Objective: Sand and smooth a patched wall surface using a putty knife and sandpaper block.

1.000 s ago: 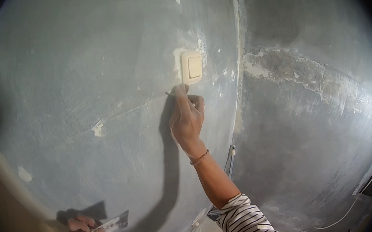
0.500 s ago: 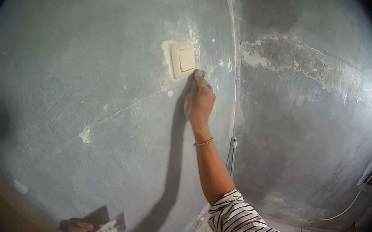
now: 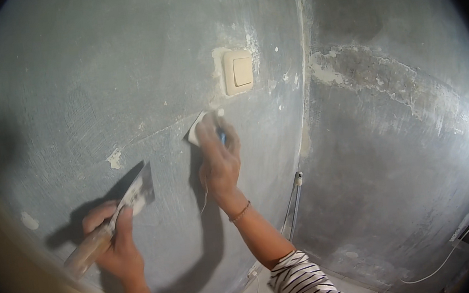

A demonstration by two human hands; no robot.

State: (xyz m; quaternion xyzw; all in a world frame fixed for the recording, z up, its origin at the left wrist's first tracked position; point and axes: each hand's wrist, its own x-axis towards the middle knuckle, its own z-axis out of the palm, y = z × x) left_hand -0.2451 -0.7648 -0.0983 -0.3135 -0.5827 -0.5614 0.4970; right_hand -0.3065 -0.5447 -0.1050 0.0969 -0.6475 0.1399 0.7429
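Observation:
My left hand (image 3: 118, 244) is closed around the wooden handle of a putty knife (image 3: 88, 251), its blade smeared with white filler and tilted up to the right near the grey wall (image 3: 170, 239). Below and left of the cream light switch (image 3: 242, 71), my right hand (image 3: 220, 159) is closed on a thin white flat piece with a blue part (image 3: 198, 128), held at the wall. Motion blur and the fingers hide most of this piece, so its kind is unclear. A thin pale strand hangs beside the wrist.
Pale filler patches (image 3: 114, 158) dot the wall. The room corner (image 3: 305, 104) lies to the right, beyond it a second wall with a rough band (image 3: 372, 72). A thin rod-like thing (image 3: 298, 178) leans in the corner. A white cable (image 3: 439, 268) runs low right.
My right hand has moved down and left from beneath the switch, and the white piece now shows in it. My left hand has risen with the putty knife, turning its blade upward.

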